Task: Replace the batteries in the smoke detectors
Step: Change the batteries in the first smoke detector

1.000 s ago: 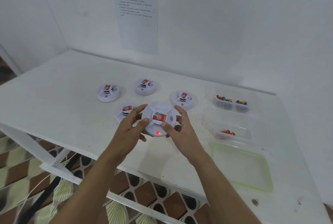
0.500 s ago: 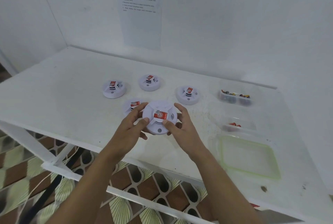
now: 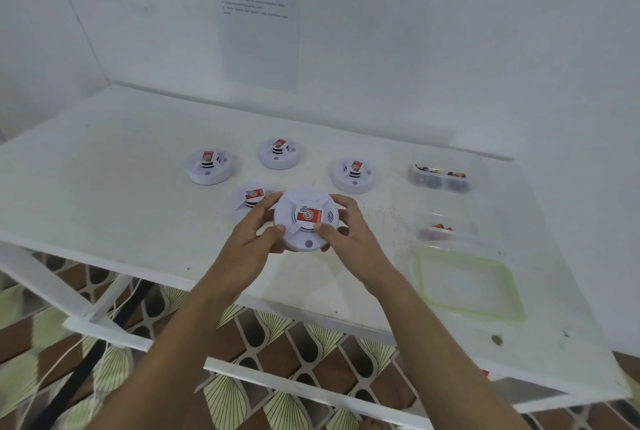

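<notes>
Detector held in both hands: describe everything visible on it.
Round white plastic smoke detector, face up towards the camera, with raised ribs, a red square label at centre, curved sounder slots and a small grey unlit dot near the front edge. The left hand grips its left rim, the right hand its right, thumbs on the face, over the white table.

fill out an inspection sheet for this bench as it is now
surface: white table, stained toward its right end
job's things: held detector; back left detector, back centre detector, back right detector, near left detector on the table; far tub of small batteries; near tub with red items
clutter: green-rimmed tray at right
grippers: left hand and right hand both grip the held detector's rim
cables: dark band below the table, cannot tell if a cable
surroundings: white walls, printed sheet, patterned floor
</notes>
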Demonstrator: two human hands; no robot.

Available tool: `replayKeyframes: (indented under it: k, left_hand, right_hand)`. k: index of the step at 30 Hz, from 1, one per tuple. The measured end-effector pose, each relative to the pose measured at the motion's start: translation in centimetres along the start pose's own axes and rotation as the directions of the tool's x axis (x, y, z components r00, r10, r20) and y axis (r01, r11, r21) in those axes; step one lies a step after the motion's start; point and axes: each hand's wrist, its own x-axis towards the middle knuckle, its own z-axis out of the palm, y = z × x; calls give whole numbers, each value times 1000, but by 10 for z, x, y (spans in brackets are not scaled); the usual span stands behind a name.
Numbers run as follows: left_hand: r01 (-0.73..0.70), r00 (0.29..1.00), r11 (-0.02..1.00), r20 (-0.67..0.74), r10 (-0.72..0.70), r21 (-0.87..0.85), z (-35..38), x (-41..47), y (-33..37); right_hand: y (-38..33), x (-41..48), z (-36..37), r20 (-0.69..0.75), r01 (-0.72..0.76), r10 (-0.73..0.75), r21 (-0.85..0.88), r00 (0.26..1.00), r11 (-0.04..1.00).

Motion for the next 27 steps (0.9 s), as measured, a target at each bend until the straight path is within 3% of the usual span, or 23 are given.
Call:
replayKeyframes:
  k: [12, 23, 27]
  left_hand:
    - [32, 998, 998, -61, -29, 56, 14, 9, -3]
    - [51, 993, 999, -107, -49, 12, 37, 25, -5]
    - [47, 995, 996, -96, -40, 76, 51, 33, -7]
  right_hand:
    - [2, 7, -12, -17, 61, -62, -70, 998, 996]
    - [13, 14, -32, -18, 40, -42, -101, 999, 994]
    - [20, 15, -44, -56, -13, 7, -98, 998, 995]
